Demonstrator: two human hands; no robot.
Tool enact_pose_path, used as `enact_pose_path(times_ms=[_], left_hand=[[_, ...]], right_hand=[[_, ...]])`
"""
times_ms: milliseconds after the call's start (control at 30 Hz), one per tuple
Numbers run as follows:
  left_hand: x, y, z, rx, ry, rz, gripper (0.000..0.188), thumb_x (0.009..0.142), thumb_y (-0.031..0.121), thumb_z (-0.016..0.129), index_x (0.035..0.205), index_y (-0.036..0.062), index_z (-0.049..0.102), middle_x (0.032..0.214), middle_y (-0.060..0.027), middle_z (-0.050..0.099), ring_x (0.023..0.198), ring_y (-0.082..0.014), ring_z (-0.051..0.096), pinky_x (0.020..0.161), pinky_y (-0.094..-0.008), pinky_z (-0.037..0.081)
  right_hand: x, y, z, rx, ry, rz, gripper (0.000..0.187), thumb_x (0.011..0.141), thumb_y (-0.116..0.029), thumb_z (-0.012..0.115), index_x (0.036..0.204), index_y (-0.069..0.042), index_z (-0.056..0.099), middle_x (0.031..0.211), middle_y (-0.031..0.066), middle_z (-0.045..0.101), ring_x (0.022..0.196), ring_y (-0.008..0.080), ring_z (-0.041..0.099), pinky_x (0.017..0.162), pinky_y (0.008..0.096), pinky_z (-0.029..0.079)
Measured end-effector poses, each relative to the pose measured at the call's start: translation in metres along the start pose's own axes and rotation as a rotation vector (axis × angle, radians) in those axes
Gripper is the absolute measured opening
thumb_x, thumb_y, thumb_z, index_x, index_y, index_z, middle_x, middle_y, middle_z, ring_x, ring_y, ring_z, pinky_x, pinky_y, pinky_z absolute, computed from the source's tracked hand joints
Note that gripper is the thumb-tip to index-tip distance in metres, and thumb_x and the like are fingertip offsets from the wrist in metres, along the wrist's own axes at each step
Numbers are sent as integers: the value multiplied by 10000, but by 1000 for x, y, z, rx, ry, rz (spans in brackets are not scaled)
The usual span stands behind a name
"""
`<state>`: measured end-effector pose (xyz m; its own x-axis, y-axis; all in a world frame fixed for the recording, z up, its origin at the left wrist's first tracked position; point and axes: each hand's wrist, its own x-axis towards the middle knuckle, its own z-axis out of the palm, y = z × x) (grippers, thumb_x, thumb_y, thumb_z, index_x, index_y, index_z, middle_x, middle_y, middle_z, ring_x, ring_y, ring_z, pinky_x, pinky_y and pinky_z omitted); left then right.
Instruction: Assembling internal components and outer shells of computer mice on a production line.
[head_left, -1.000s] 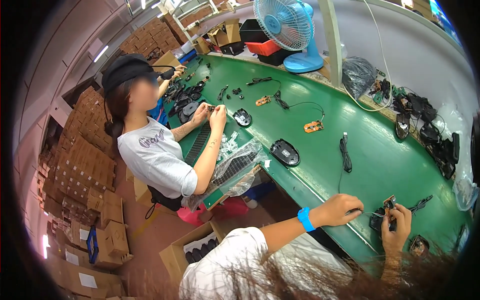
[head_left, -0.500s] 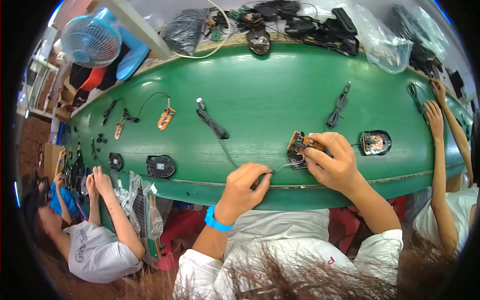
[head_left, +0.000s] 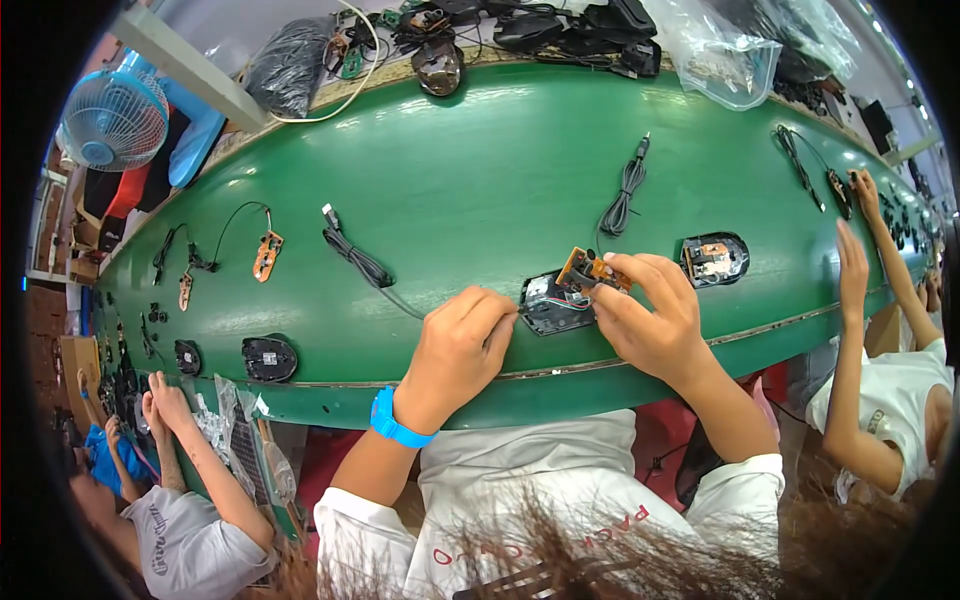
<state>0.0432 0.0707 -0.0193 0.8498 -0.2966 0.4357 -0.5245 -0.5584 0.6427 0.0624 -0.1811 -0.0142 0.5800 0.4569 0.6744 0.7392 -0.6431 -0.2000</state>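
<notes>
My right hand (head_left: pixel 655 315) pinches a small orange circuit board (head_left: pixel 590 272), tilted above a black mouse base (head_left: pixel 545 312). Thin coloured wires run from beside the board across the base toward my left hand. Fingers closed, my left hand (head_left: pixel 465 340) grips the end of a black USB cable (head_left: pixel 357 258) at the base's left edge. That cable lies tied in a bundle to the left, its lead running under my left hand. Right of my right hand, another mouse base (head_left: pixel 716 259) sits with a board inside it.
Another bundled cable (head_left: pixel 626 190) lies beyond my hands on the green belt (head_left: pixel 470 170). Two dark mouse shells (head_left: pixel 269 357) and wired boards (head_left: pixel 267 255) are at left. Co-workers sit on both sides. Black parts and plastic bags (head_left: pixel 720 60) line the far ledge.
The view has shifted, so belt items appear farther left. The board is tilted up, showing more of the base beneath. The right co-worker's nearer hand has come away from the cable there.
</notes>
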Motion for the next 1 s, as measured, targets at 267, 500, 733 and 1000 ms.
enact_pose_path(times_ms=[267, 500, 733, 1000], left_hand=[[-2, -8, 5, -33, -80, -60, 137, 812, -60, 742, 921, 9, 693, 866, -112, 688, 719, -272, 678, 636, -348, 552], [2, -6, 7, 64, -111, 32, 134, 814, -46, 740, 926, 6, 689, 880, -123, 682, 769, -306, 680, 671, -389, 560], [1, -6, 4, 135, -120, 78, 121, 806, -21, 750, 893, 9, 671, 843, -122, 647, 771, -324, 654, 683, -419, 542], [13, -8, -2, 196, -226, 100, 131, 804, 39, 758, 830, 21, 631, 786, -114, 597, 754, -334, 626, 673, -447, 519]], right_hand=[[-6, 0, 4, 23, 9, 28, 337, 672, -6, 820, 988, -74, 724, 1161, 137, 670, 924, 330, 661, 768, 418, 555], [-1, -1, 2, 24, 17, 23, 334, 672, -4, 817, 985, -72, 721, 1149, 138, 671, 919, 326, 661, 762, 418, 553], [23, -29, -6, -40, 3, -24, 328, 678, 1, 810, 986, -72, 721, 1134, 131, 671, 917, 321, 664, 759, 414, 550], [-9, -34, -12, -127, -88, 93, 276, 719, -44, 780, 986, -46, 711, 1087, 142, 665, 909, 302, 660, 753, 408, 537]])
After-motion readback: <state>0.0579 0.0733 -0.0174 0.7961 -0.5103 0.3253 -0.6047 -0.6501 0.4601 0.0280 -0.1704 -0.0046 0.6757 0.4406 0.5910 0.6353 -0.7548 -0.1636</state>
